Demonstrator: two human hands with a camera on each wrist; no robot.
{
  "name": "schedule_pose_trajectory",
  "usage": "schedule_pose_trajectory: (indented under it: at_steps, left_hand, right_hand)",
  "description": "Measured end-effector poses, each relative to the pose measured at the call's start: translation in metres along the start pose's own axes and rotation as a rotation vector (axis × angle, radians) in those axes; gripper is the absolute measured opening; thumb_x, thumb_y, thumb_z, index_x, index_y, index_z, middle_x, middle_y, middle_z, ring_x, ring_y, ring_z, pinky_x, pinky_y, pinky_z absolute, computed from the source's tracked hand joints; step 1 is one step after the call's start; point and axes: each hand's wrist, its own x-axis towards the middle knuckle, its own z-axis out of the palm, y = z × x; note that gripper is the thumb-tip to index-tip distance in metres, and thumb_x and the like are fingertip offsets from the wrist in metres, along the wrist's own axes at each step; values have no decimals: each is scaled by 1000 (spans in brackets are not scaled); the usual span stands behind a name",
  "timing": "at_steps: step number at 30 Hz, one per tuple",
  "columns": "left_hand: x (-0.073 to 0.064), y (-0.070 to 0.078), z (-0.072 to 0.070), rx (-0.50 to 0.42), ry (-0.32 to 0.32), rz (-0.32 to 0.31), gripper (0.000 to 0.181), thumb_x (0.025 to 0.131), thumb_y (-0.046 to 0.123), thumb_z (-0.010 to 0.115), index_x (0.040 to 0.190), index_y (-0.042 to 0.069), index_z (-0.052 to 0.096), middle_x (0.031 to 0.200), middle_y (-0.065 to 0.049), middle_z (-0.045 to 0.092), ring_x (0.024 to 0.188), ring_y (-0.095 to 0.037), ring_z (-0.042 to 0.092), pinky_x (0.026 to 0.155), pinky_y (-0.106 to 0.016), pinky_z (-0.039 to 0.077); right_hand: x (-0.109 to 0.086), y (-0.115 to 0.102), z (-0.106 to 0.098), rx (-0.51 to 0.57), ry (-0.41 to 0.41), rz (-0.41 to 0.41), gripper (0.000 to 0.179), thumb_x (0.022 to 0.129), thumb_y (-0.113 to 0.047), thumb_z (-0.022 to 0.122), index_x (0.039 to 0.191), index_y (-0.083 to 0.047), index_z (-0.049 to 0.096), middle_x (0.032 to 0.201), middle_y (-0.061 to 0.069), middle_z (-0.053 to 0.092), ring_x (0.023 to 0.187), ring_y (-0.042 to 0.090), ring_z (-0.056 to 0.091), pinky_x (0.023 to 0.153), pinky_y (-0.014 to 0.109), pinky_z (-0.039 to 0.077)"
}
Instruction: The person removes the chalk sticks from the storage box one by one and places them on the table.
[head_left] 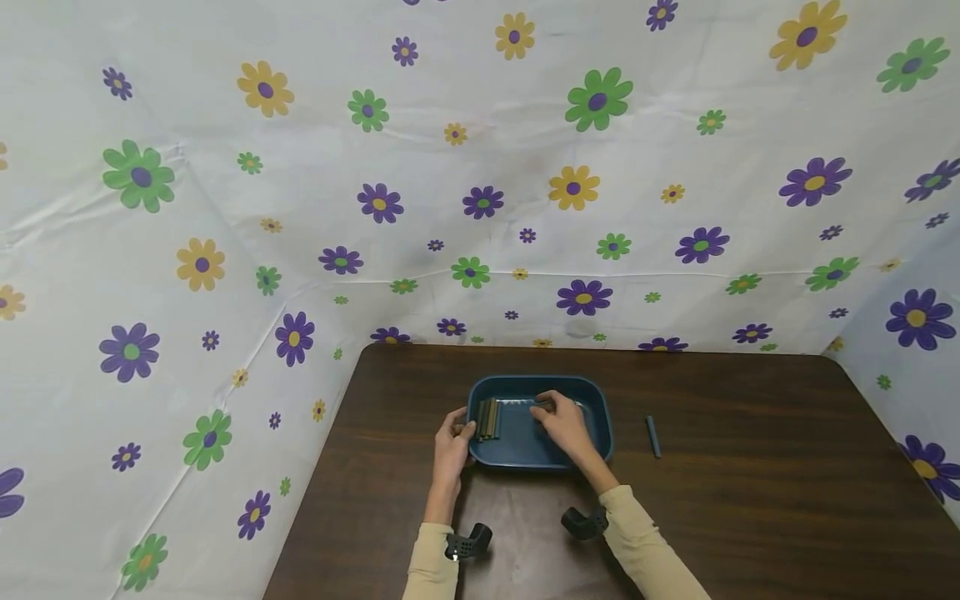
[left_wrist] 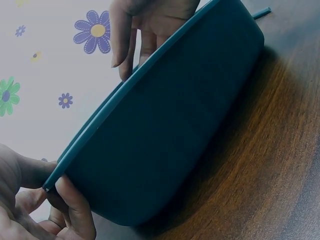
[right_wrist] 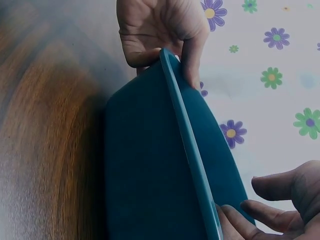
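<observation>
The left hand (head_left: 452, 450) pinches the blue tray (head_left: 517, 452) by its rim; brownish sticks (head_left: 489, 419) lie inside, just beside that grip. Over the tray, the right hand (head_left: 564, 422) has thumb and forefinger parted.

Left fingers (left_wrist: 76, 202) pinched; right fingers (right_wrist: 272, 216) bent, parted.

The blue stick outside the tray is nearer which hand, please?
Right hand, which reaches into the tray, left of the blue stick; the left hand, farther away, grips the tray's left end.
</observation>
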Motion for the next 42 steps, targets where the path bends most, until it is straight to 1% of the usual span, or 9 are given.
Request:
schedule_pose_trajectory:
  at_steps: [4, 9, 17, 24, 28, 30, 34, 37, 42]
  left_hand:
    - [-2, 1, 1, 1, 5, 2, 37, 103, 11, 61, 138, -1, 59, 95, -19, 61, 59, -15, 51, 50, -26, 44]
    - [-4, 2, 2, -13, 5, 9, 39, 104, 12, 61, 140, -3, 57, 98, -24, 61, 59, -15, 51, 50, -27, 43]
    - [-2, 0, 1, -2, 10, 7, 38, 103, 11, 61, 139, -2, 58, 94, -18, 60, 60, -14, 52, 50, -26, 45]
    - [-2, 1, 1, -3, 9, 4, 38, 103, 11, 61, 139, -1, 58, 93, -14, 59, 61, -15, 52, 49, -25, 45]
    - [-3, 2, 2, -4, 11, 6, 37, 103, 10, 60, 139, -2, 58, 93, -17, 59, 60, -14, 51, 50, -26, 44]
    - [-4, 3, 2, -7, 7, 7, 38, 104, 10, 60, 139, -2, 58, 94, -19, 59, 60, -14, 51, 50, -26, 44]
    - [-5, 5, 3, -5, 12, -4, 38, 104, 11, 61, 140, -2, 58, 95, -19, 59, 60, -15, 51, 51, -27, 44]
    - [-5, 5, 3, -3, 14, 1, 38, 104, 11, 61, 139, -3, 57, 95, -19, 59, 61, -15, 51, 51, -27, 44]
    - [-21, 33, 2, -8, -18, 2, 37, 104, 4, 58, 138, -10, 55, 97, -26, 59, 62, -17, 53, 54, -30, 47]
  right_hand:
    - [1, -1, 6, 19, -9, 18, 28, 98, -8, 68, 121, 9, 67, 101, 19, 74, 85, 39, 72, 72, 44, 58]
    - [4, -2, 14, 18, -19, 16, 28, 98, -7, 68, 121, 9, 67, 98, 18, 74, 82, 38, 72, 71, 43, 58]
    - [5, -2, 22, 23, -34, -12, 26, 98, -5, 67, 119, 11, 66, 94, 18, 74, 77, 36, 72, 69, 43, 58]
    - [7, 1, 25, 3, -40, -8, 27, 97, -5, 68, 119, 11, 66, 96, 19, 74, 77, 35, 72, 70, 43, 57]
    - [8, 1, 29, 4, -41, -9, 27, 97, -5, 69, 119, 11, 66, 95, 19, 74, 74, 35, 72, 67, 42, 57]
    - [8, 1, 31, 22, -41, -2, 27, 96, -4, 69, 119, 11, 66, 95, 20, 74, 73, 36, 72, 65, 41, 58]
    - [9, 1, 38, 43, -48, 11, 28, 95, -4, 70, 119, 11, 65, 97, 21, 74, 72, 35, 72, 63, 38, 58]
    - [9, -1, 43, 48, -55, 24, 31, 95, -5, 70, 120, 11, 64, 98, 21, 74, 73, 34, 72, 63, 38, 58]
    - [9, -3, 52, 44, -86, 58, 36, 95, -7, 71, 125, 11, 61, 106, 25, 72, 78, 32, 72, 64, 40, 59]
